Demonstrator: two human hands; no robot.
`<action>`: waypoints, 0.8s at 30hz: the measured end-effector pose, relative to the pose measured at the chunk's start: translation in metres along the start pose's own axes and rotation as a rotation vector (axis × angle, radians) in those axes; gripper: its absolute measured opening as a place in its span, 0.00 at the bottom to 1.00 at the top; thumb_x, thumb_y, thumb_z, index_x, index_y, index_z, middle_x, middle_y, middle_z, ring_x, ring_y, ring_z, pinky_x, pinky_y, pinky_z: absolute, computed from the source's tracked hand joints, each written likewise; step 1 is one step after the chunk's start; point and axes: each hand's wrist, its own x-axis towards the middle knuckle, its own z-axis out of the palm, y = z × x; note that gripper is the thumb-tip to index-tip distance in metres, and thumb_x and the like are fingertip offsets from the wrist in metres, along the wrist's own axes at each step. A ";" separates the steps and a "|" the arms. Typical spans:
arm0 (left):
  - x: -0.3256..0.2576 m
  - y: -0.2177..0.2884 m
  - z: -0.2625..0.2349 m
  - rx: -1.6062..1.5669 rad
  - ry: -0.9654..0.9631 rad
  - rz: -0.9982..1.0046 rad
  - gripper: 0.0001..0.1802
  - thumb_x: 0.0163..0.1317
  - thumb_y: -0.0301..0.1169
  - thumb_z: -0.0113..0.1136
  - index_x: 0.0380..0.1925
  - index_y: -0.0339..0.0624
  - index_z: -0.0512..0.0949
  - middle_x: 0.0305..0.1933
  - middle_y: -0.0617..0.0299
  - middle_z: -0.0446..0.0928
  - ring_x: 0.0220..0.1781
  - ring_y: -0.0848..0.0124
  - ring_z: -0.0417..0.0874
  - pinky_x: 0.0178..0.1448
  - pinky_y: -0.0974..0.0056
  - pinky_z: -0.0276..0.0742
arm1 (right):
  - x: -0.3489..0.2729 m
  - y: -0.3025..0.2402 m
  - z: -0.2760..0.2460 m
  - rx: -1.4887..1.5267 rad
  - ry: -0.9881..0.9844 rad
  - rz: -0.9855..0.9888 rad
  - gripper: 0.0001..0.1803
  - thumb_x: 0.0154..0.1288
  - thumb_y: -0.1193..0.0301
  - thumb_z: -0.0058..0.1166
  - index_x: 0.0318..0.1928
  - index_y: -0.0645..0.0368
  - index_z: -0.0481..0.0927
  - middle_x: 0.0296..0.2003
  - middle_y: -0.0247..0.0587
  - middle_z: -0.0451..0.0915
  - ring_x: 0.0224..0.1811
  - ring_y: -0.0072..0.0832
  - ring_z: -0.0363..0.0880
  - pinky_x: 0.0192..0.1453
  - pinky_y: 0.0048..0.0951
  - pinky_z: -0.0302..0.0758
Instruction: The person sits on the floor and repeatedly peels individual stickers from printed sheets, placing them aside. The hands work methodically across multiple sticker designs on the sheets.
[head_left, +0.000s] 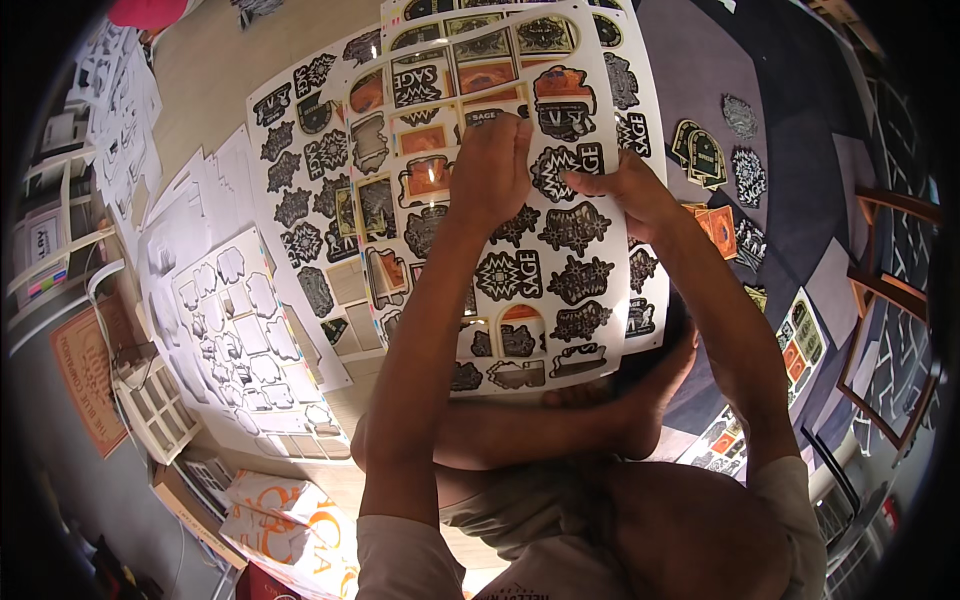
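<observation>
A large white sticker sheet [590, 345] lies curved across my lap, printed with black, gold and orange die-cut designs. Some cut shapes on it are bare. My left hand [492, 175] is closed over the upper middle of the sheet, with a small black sticker [490, 117] at its fingertips; the fingers' undersides are hidden. At the sheet's right side, my right hand [640, 198] grips the edge, thumb on top and fingers out of sight below. Another sticker sheet [305, 165] shows from beneath on the left.
Loose black stickers [748, 178] and orange stickers [718, 230] lie on the dark mat at right. Used backing sheets [225, 330] pile up at left, near a small white shelf [158, 410]. A brown wooden frame [895, 295] stands far right. A printed bag [290, 520] sits lower left.
</observation>
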 end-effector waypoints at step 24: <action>-0.005 0.053 -0.019 -0.202 -0.040 -0.404 0.16 0.63 0.40 0.71 0.28 0.36 0.84 0.22 0.63 0.81 0.21 0.78 0.72 0.26 0.68 0.67 | 0.000 0.009 -0.013 0.017 -0.044 -0.058 0.21 0.66 0.76 0.66 0.57 0.65 0.77 0.49 0.43 0.83 0.49 0.28 0.84 0.54 0.34 0.84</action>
